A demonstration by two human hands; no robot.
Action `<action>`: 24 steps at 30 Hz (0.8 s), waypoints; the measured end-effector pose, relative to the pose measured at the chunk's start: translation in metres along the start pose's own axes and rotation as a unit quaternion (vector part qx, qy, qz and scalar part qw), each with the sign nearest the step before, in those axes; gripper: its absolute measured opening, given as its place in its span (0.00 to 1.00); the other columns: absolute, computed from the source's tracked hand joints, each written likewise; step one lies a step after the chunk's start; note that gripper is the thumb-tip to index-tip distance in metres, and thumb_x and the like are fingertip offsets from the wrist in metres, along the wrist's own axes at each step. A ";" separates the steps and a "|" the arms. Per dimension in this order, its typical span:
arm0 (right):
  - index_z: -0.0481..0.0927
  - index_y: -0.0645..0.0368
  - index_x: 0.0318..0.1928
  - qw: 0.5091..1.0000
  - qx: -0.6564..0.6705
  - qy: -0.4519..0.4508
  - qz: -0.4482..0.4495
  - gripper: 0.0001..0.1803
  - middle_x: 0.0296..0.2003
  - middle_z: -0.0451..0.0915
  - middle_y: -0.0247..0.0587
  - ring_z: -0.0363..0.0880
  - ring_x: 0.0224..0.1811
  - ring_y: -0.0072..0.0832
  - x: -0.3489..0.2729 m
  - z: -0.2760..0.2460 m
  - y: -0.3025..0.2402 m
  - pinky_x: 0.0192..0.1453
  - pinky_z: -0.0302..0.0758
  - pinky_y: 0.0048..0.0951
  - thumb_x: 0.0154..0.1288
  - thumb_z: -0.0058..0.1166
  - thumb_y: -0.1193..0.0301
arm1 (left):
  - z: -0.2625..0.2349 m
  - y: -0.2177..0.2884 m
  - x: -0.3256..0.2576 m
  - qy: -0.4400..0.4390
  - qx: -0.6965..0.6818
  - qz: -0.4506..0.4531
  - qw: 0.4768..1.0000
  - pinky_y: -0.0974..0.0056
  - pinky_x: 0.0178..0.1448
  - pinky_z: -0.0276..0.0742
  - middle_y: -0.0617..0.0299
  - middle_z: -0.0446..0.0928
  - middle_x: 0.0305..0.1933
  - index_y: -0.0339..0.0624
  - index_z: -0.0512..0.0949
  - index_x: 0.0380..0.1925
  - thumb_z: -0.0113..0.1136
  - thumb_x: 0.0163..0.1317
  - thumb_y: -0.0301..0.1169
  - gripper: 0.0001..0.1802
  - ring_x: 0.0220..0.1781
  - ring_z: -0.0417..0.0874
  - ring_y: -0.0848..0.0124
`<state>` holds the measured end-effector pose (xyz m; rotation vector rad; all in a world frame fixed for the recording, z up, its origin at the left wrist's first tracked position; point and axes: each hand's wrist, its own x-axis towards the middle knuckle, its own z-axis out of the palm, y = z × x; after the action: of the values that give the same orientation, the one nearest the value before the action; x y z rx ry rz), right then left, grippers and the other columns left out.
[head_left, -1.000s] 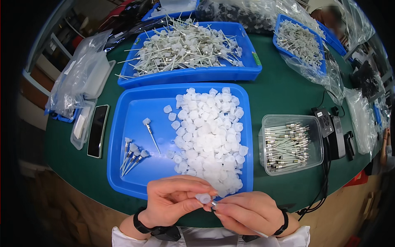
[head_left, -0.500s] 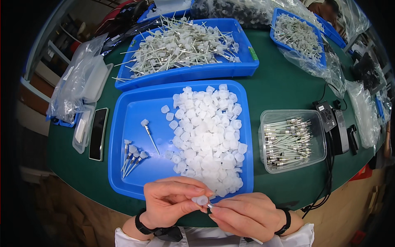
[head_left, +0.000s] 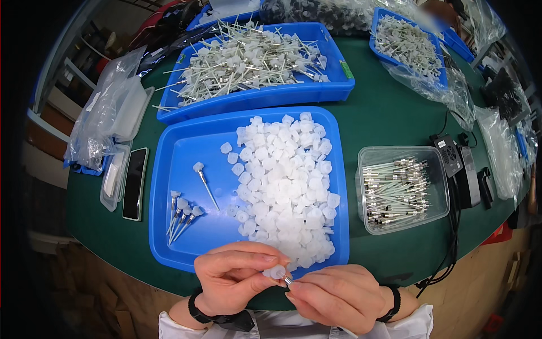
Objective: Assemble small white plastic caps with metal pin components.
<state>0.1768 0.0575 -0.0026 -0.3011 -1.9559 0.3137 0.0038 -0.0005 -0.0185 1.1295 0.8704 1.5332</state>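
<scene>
Near the front edge of the blue tray, my left hand is closed, pinching a translucent white plastic cap. My right hand is closed on a thin rod with a silver metal end. That metal end meets the cap's side; how far in it sits, I cannot tell. Most of the rod is hidden by my right fingers. A heap of loose white caps fills the tray's right side. On its left lie several capped rods, with one more capped rod apart from them.
A clear plastic box of metal-ended rods stands to the right. Behind is a blue bin heaped with capped rods; a smaller blue bin sits far right. A phone lies left. A black device with cables stands beyond the box.
Both hands stay almost in place, with the cap and the rod's metal end shifted up very slightly. The rest of the table looks the same.
</scene>
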 end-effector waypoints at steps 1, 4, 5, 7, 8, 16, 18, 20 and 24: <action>0.77 0.70 0.36 1.000 0.003 -0.004 0.015 0.12 0.26 0.76 0.44 0.77 0.22 0.31 0.004 -0.001 -0.002 0.22 0.72 0.24 0.49 0.61 0.82 | 0.000 0.000 0.000 0.005 0.002 0.003 1.000 0.63 0.40 0.84 0.37 0.76 0.42 0.28 0.77 0.39 0.61 0.52 0.15 0.13 0.40 0.83 0.57; 0.77 0.70 0.35 0.997 0.020 -0.042 0.061 0.12 0.26 0.77 0.45 0.79 0.23 0.32 0.006 -0.006 -0.007 0.23 0.75 0.25 0.47 0.62 0.81 | 0.000 0.001 0.000 -0.001 0.026 0.016 1.000 0.64 0.39 0.84 0.38 0.76 0.42 0.29 0.77 0.40 0.62 0.52 0.16 0.13 0.40 0.83 0.58; 0.78 0.70 0.34 0.992 0.036 -0.076 0.092 0.12 0.27 0.79 0.46 0.81 0.25 0.32 0.005 -0.006 -0.008 0.25 0.80 0.25 0.46 0.63 0.81 | 0.000 0.001 0.001 -0.001 0.026 0.015 1.000 0.64 0.39 0.84 0.38 0.76 0.42 0.29 0.77 0.40 0.62 0.52 0.16 0.13 0.40 0.83 0.58; 0.78 0.70 0.34 0.993 0.038 -0.074 0.088 0.11 0.27 0.79 0.46 0.81 0.24 0.32 0.005 -0.006 -0.006 0.25 0.80 0.25 0.47 0.63 0.81 | -0.001 0.002 0.002 -0.012 0.050 0.019 0.998 0.64 0.39 0.83 0.39 0.77 0.41 0.30 0.78 0.40 0.62 0.52 0.16 0.13 0.40 0.83 0.58; 0.78 0.70 0.33 0.993 0.040 -0.071 0.084 0.11 0.27 0.79 0.46 0.81 0.24 0.32 0.006 -0.006 -0.006 0.25 0.80 0.25 0.47 0.62 0.81 | -0.001 0.002 0.003 -0.012 0.050 0.019 0.998 0.64 0.39 0.83 0.39 0.77 0.41 0.30 0.78 0.40 0.62 0.52 0.16 0.13 0.40 0.83 0.58; 0.77 0.70 0.32 0.990 0.052 -0.095 0.093 0.09 0.25 0.78 0.45 0.81 0.24 0.32 0.007 -0.005 -0.003 0.25 0.79 0.24 0.47 0.60 0.81 | -0.004 0.001 0.003 -0.019 0.060 0.019 0.998 0.64 0.37 0.83 0.40 0.79 0.38 0.32 0.80 0.39 0.62 0.52 0.17 0.12 0.38 0.84 0.58; 0.77 0.70 0.32 0.989 0.054 -0.097 0.093 0.09 0.25 0.78 0.45 0.81 0.24 0.32 0.007 -0.004 -0.002 0.25 0.79 0.24 0.47 0.60 0.82 | -0.004 0.000 0.004 -0.017 0.061 0.018 0.998 0.64 0.37 0.82 0.41 0.79 0.38 0.32 0.80 0.38 0.62 0.52 0.17 0.12 0.38 0.84 0.58; 0.77 0.71 0.32 0.991 0.046 -0.095 0.083 0.09 0.25 0.78 0.45 0.81 0.24 0.32 0.007 -0.004 -0.001 0.25 0.79 0.24 0.47 0.60 0.82 | -0.004 0.000 0.004 -0.017 0.061 0.019 0.998 0.64 0.37 0.82 0.41 0.79 0.37 0.32 0.80 0.38 0.62 0.52 0.17 0.11 0.37 0.84 0.59; 0.77 0.71 0.32 0.990 0.051 -0.101 0.086 0.09 0.26 0.78 0.45 0.81 0.24 0.32 0.009 -0.006 -0.003 0.25 0.80 0.24 0.47 0.60 0.82 | -0.003 0.003 0.004 -0.024 0.067 0.017 0.997 0.64 0.37 0.82 0.41 0.79 0.37 0.33 0.80 0.39 0.62 0.53 0.17 0.12 0.36 0.84 0.59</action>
<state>0.1783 0.0582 0.0090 -0.3845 -2.1084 0.5734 -0.0003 0.0029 -0.0155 1.2786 0.9373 1.4879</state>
